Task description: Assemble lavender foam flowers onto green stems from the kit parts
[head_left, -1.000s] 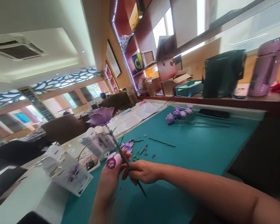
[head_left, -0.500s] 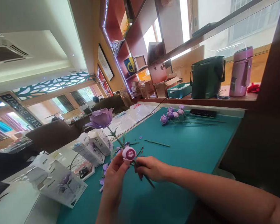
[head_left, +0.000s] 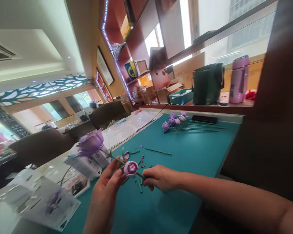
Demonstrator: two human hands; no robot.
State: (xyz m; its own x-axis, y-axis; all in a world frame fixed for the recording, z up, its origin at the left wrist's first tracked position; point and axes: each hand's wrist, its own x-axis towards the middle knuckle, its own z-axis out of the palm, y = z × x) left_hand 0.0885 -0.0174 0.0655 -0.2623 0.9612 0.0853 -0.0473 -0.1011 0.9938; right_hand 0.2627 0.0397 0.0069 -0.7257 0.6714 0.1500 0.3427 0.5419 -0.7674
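1. The bud (head_left: 131,168) is small and round, with pale lilac petals wrapped tightly around a darker purple heart, and it looks soft and foam-like. It is held just above the mat, between the two hands.
2. It sits on a thin green stem (head_left: 113,158) that slants up and left to a large, open purple bloom (head_left: 90,143) with ruffled, layered petals.
3. The left hand (head_left: 107,185) rises from below with its fingers loosely curled, and its thumb and fingertips close on the bud.
4. The right hand (head_left: 160,177) is closed in a loose fist and pinches the stem's lower end just right of the bud.
5. Under both hands lies a flat, matte teal mat (head_left: 185,169).
6. Small green and red bits (head_left: 143,159) and a thin green rod (head_left: 158,151) lie scattered on it, just beyond the hands.
7. A bunch (head_left: 172,121) of small purple flowers with long stems lies at the far end of the mat, near a flat black phone (head_left: 204,119).
8. Glossy white printed cartons (head_left: 85,164) stand left of the mat.
9. On the wooden ledge behind stand a dark green bag (head_left: 207,84), a smooth pink flask (head_left: 238,79) and a teal tray (head_left: 181,96).
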